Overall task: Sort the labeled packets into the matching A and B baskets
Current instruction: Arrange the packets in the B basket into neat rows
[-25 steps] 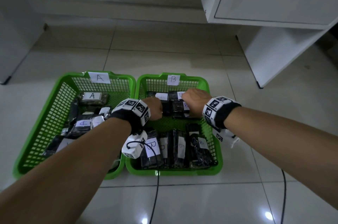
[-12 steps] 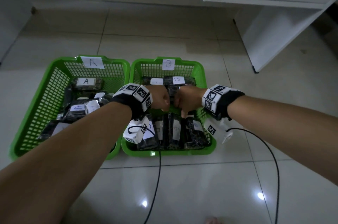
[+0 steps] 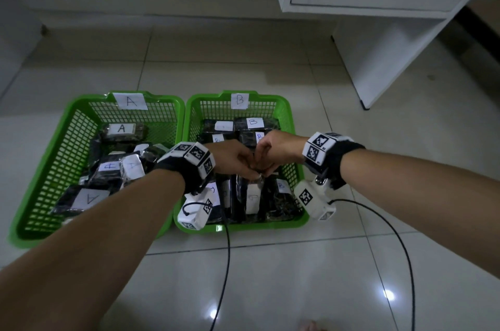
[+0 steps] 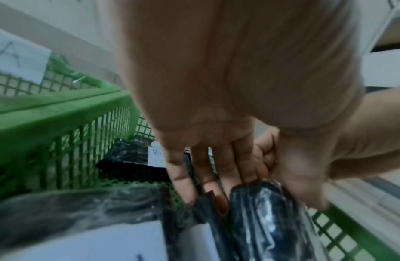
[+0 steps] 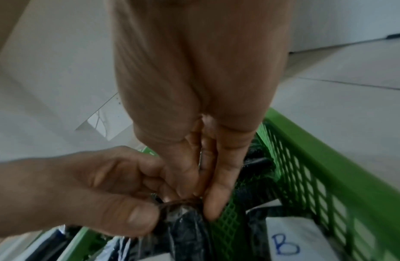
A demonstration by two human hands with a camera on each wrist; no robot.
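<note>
Two green baskets stand side by side on the floor: basket A [image 3: 81, 119] on the left and basket B [image 3: 286, 114] on the right, each tagged with its letter. Both hold several dark packets with white labels. My left hand [image 3: 238, 163] and right hand [image 3: 273, 149] meet over the near row of basket B. Together they pinch the top end of a dark packet [image 3: 253, 195] that stands upright there. The right wrist view shows the left thumb and the right fingertips [image 5: 211, 208] closed on the packet's crinkled top [image 5: 185, 227]. I cannot read its label clearly.
A white cabinet [image 3: 378, 33] stands at the back right on the tiled floor. Two black cables [image 3: 227, 263] trail from my wrists toward me. A toe [image 3: 311, 326] shows at the bottom edge. Packets labelled B [image 5: 286, 247] lie beside the held one.
Both hands drew back from the far row of basket B toward the near row and came together. They now pinch the top of one upright packet.
</note>
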